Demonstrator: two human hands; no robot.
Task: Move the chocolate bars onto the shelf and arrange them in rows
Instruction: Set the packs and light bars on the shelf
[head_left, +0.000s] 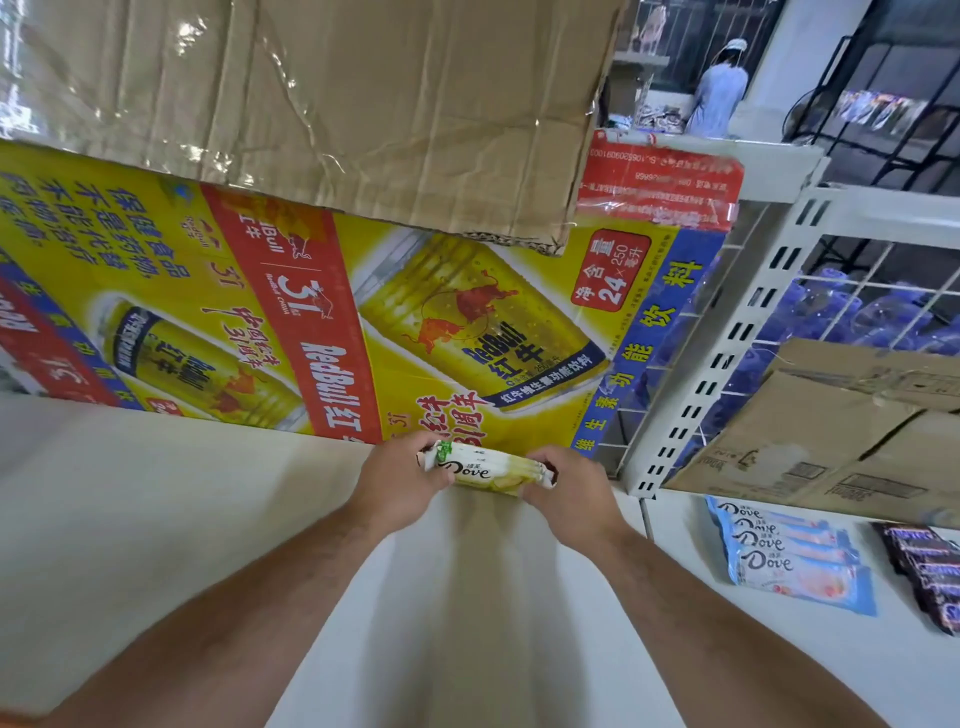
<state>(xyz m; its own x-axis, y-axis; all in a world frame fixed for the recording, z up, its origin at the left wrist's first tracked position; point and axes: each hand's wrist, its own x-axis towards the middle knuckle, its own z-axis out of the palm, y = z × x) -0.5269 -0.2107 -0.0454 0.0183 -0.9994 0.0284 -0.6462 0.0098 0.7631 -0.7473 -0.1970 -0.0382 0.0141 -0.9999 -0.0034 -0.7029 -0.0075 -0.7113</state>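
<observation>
Dove bars (488, 470) pinched at both ends, deep at 12 o'clock on the shelf (156, 519)

The small stack of pale yellow bars lies with its long axis running from 9 to 3 o'clock, the right end dipping a little toward 4. The left hand (405, 478) curls round its 9 o'clock end and the right hand (566, 488) round its 3 o'clock end, so neither is nearer. The stack sits just in front of the Red Bull carton (363, 322) at the back; whether it rests on the shelf cannot be told. A row of blue Dove bars (795, 558) and some dark bars (930, 571) lie well apart at 3 o'clock, so setting the stack down square to that carton looks like the next move
</observation>
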